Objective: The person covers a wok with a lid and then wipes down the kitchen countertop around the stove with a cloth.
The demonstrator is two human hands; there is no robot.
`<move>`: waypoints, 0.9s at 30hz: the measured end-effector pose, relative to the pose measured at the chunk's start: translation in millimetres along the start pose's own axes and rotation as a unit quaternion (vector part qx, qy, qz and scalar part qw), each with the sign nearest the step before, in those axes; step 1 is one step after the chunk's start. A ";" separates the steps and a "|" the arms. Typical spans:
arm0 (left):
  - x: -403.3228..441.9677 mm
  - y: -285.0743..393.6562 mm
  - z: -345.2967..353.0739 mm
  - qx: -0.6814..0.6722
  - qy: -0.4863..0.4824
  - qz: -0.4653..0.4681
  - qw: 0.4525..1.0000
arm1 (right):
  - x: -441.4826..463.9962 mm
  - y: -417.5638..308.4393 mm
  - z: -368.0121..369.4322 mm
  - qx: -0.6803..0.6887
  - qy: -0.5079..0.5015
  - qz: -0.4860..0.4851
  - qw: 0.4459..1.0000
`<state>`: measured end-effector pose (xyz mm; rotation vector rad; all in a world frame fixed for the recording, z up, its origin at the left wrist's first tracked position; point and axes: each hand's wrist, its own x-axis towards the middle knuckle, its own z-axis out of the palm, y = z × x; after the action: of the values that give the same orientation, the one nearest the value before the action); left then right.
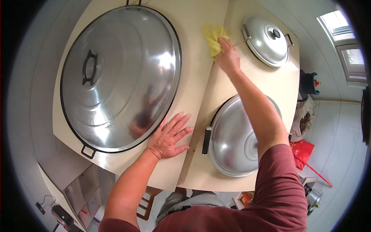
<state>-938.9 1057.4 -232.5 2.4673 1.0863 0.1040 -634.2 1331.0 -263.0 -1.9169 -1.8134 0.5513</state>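
My right hand (229,58) reaches far forward and grips a crumpled yellow cloth (213,38) against the tabletop, near the seam between two cream surfaces. The cloth is slightly blurred. My left hand (169,137) lies flat with fingers spread on the cream tabletop (201,77), beside the rim of a very large domed metal lid (123,73). That lid has a black handle on top and covers a wide pan with dark loop handles. Under my right forearm sits a smaller lidded metal pan (232,135) with a black side handle, partly hidden by the arm.
At the far right of the table stands another lidded pan (268,40) with a black knob. Past the right edge are a gas cylinder (308,83) and a red bag (303,152). A wooden stool (145,205) and open shelves (79,189) stand below the near-left edge.
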 end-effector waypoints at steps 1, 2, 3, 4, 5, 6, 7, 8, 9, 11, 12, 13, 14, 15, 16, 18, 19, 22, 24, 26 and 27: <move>0.4 -0.1 -1.2 0.002 -0.002 -0.002 1.000 | 0.4 -4.7 12.8 -0.075 0.017 -0.063 0.995; 0.8 0.7 -1.8 0.003 -0.006 -0.004 1.000 | 0.5 -8.2 25.6 -0.151 0.032 -0.122 0.980; 1.0 1.4 -2.2 0.004 -0.012 -0.004 1.000 | 1.7 -22.0 38.8 -0.161 0.039 -0.104 0.981; 2.6 1.5 -2.4 0.004 -0.010 -0.005 1.000 | 7.4 -38.7 53.9 -0.170 0.047 -0.086 0.981; 3.3 1.9 -1.8 0.003 -0.011 -0.006 1.000 | 12.9 -44.3 61.6 -0.178 0.054 -0.066 0.980; 1.6 1.8 -0.4 0.001 -0.014 -0.008 1.000 | 28.0 -37.0 62.8 -0.181 0.083 -0.082 0.976; 0.3 -0.4 1.0 0.003 -0.003 0.001 1.000 | 52.9 -26.1 67.5 -0.183 0.107 -0.099 0.972; 0.6 -3.3 3.4 0.001 0.008 0.004 1.000 | 86.9 -9.9 76.4 -0.165 0.158 -0.118 0.966; -0.3 -3.2 8.7 -0.007 0.015 0.007 1.000 | 112.6 14.5 87.3 -0.149 0.202 -0.134 0.959; -2.0 -3.6 12.4 -0.021 0.007 -0.004 1.000 | 130.2 64.7 94.7 -0.114 0.204 -0.175 0.956; -0.1 -3.3 9.1 -0.023 0.003 -0.008 1.000 | 138.6 82.9 86.8 -0.097 0.211 -0.197 0.952; 0.2 -2.7 7.4 -0.024 0.000 -0.010 1.000 | 137.7 95.2 75.7 -0.080 0.219 -0.219 0.947; -0.7 -2.8 8.3 -0.017 0.011 -0.006 1.000 | 116.6 84.8 45.1 -0.095 0.114 -0.139 0.979; -1.0 -3.7 8.5 -0.015 0.014 -0.007 1.000 | 95.2 76.4 15.0 -0.109 0.009 -0.057 0.992; -1.1 -3.8 8.8 -0.013 0.017 -0.007 1.000 | 113.0 132.6 0.1 0.102 -0.135 -0.050 0.984; -0.1 -1.7 7.7 -0.010 0.034 0.001 0.999 | 104.3 168.2 -40.5 0.080 -0.178 0.019 0.981; -0.7 -0.7 6.8 -0.008 0.031 -0.001 0.999 | 81.3 155.5 -52.2 -0.065 -0.124 0.044 0.989; 1.6 0.5 4.8 -0.002 0.029 -0.001 1.000 | 45.4 144.0 -50.8 -0.206 -0.098 0.037 0.973; 0.0 1.0 5.6 -0.004 0.030 0.001 1.000 | 21.1 126.8 -24.7 -0.265 -0.110 -0.002 0.958; 1.5 2.1 3.5 -0.001 0.020 -0.005 1.000 | -5.6 99.6 4.6 -0.321 -0.124 -0.073 0.936; 1.2 3.7 2.9 -0.002 0.013 -0.007 1.000 | -22.2 83.7 17.0 -0.337 -0.134 -0.112 0.925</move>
<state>-934.9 1055.0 -233.7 2.4618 1.1119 0.1341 -576.4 1306.1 -324.8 -2.0618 -2.6155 0.1055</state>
